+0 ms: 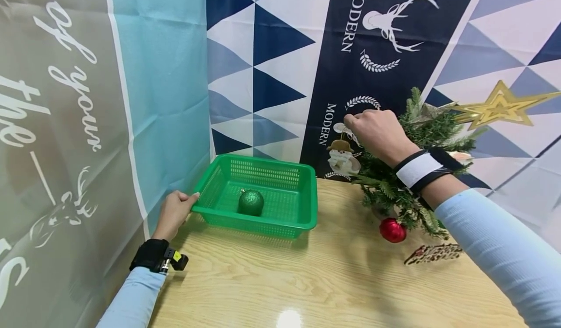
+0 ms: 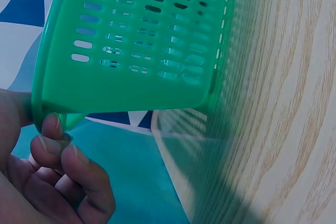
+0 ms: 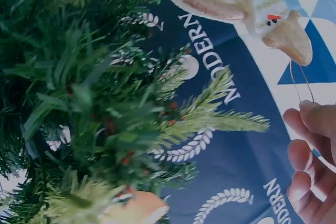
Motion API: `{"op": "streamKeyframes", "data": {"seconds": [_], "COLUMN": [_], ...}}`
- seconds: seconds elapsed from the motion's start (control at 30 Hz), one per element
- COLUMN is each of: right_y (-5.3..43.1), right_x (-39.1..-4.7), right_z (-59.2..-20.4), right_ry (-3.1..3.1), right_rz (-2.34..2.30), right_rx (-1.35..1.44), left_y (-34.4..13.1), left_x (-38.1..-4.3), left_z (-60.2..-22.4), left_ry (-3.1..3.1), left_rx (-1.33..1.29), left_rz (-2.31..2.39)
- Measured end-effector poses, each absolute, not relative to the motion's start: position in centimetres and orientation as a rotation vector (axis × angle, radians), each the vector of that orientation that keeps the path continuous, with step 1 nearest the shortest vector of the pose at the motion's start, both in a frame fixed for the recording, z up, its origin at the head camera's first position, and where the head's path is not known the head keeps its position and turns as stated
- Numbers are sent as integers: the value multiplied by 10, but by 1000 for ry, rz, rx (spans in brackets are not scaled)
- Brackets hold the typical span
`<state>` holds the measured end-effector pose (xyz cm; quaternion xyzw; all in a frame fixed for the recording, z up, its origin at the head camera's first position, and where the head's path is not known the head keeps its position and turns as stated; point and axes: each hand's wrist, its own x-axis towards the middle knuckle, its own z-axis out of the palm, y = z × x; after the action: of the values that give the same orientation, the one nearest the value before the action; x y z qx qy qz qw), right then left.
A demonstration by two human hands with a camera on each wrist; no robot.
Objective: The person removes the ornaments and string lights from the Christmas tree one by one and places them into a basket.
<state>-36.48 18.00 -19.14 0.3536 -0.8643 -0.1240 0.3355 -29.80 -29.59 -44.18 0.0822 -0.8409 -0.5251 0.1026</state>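
My left hand (image 1: 175,213) grips the near left corner of a green plastic basket (image 1: 258,226), thumb over the rim and fingers beneath it. In the left wrist view the fingertips (image 2: 79,156) curl under that rim. A glittery green ball ornament (image 1: 251,202) lies inside the basket. Up at the right, my right hand (image 1: 379,131) pinches the thin hanging loop (image 3: 300,82) of a snowman ornament (image 1: 342,158). The snowman wears a brown hat and dangles below the fingers, beside the left side of a small Christmas tree (image 1: 394,182).
A red ball ornament (image 1: 392,230) hangs low on the tree. A gold star (image 1: 499,106) sits at its top, leaning right. A decorative word sign (image 1: 434,253) is by its base. Patterned cloth (image 1: 271,65) walls stand behind and left of the wooden table (image 1: 263,279).
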Motion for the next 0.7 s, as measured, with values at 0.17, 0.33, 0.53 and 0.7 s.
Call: {"op": "streamKeyframes", "data": {"seconds": [0.17,0.33,0.53,0.7], "right_y": [172,165,165,167], "right_x": [-360,-357,-353,-352], "right_z": [-193,-195,-196,-199], "right_ry": [-2273,-2277,-2280,-2294], "right_rz": [-333,-324,-299,-295], "right_rx": [936,941,942,947], "left_y": [-291,-288,-288,-289], "left_x": [-290,-287,-288,-289], "left_z": [-429,-420,-419,-418], "left_ry": [-2501,-2542,-2541,-2544], "left_rx": [233,286,307,315], "left_rz": [-1556,-1551,-1544,-1543]}}
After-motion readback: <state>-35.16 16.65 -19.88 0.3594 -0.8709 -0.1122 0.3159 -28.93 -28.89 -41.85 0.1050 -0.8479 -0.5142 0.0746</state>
